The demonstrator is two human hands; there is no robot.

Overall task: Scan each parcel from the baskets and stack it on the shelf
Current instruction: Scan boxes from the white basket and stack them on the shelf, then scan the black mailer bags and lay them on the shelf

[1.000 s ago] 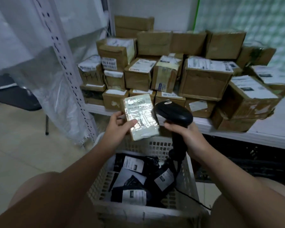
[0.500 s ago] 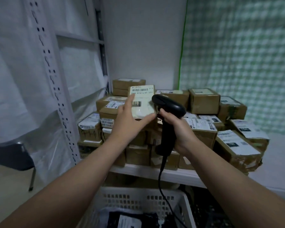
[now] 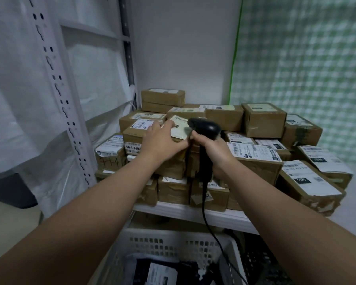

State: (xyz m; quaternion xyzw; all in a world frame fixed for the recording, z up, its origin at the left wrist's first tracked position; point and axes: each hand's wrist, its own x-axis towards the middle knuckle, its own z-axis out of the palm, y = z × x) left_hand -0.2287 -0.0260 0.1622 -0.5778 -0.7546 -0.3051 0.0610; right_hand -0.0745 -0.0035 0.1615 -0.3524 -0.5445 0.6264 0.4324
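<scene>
The pale taped parcel, white label up, lies tilted atop brown cardboard parcels stacked on the white shelf. A black corded scanner stands upright above the shelf's front edge; below that edge sits a white perforated basket.

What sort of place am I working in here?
Probably a small parcel storeroom or pickup point: labelled brown cardboard boxes stacked on a white metal shelf, a black corded barcode scanner gripped in the right hand, and a white plastic lattice basket of bagged parcels below.
</scene>
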